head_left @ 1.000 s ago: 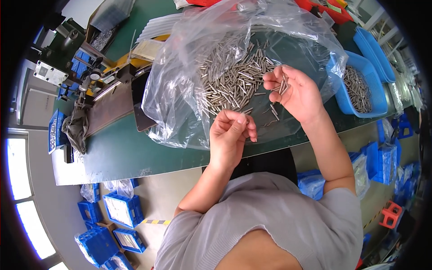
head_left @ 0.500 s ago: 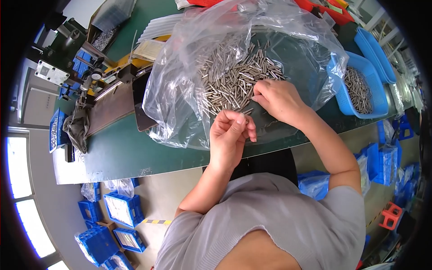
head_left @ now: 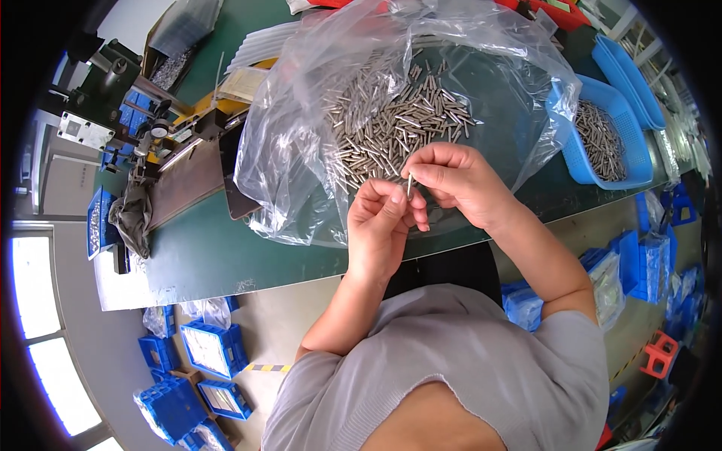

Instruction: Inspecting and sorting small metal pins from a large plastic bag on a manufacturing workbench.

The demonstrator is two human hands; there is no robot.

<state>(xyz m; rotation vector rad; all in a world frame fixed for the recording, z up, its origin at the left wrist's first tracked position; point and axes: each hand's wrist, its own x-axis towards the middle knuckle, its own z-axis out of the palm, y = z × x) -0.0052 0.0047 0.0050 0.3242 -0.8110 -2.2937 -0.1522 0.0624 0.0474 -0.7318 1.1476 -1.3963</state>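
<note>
Between my two hands a small shiny metal pin point(head_left: 410, 185) stands nearly upright. The thumb and index finger of my right hand point(head_left: 455, 180) pinch its upper end. Its lower end sits in the closed fingertips of my left hand point(head_left: 378, 222); whether those fingers hide anything else I cannot tell. Just beyond my hands lies a large heap of similar metal pins point(head_left: 391, 139), loose on clear plastic. The heap lies in the mouth of a big clear plastic bag point(head_left: 278, 161), whose crumpled sides rise around it.
Right of the bag, a blue basket point(head_left: 639, 161) contains many pins, with another blue tray point(head_left: 628, 79) behind it. A metal bench fixture point(head_left: 154, 128) stands at the left on the green table point(head_left: 203, 263). Blue crates point(head_left: 214, 349) are on the floor, and a red stool point(head_left: 659, 353) is at right.
My right hand has come back from the heap's near edge toward my left hand, and a pin now shows between their fingertips. My left hand has stayed nearly in place.
</note>
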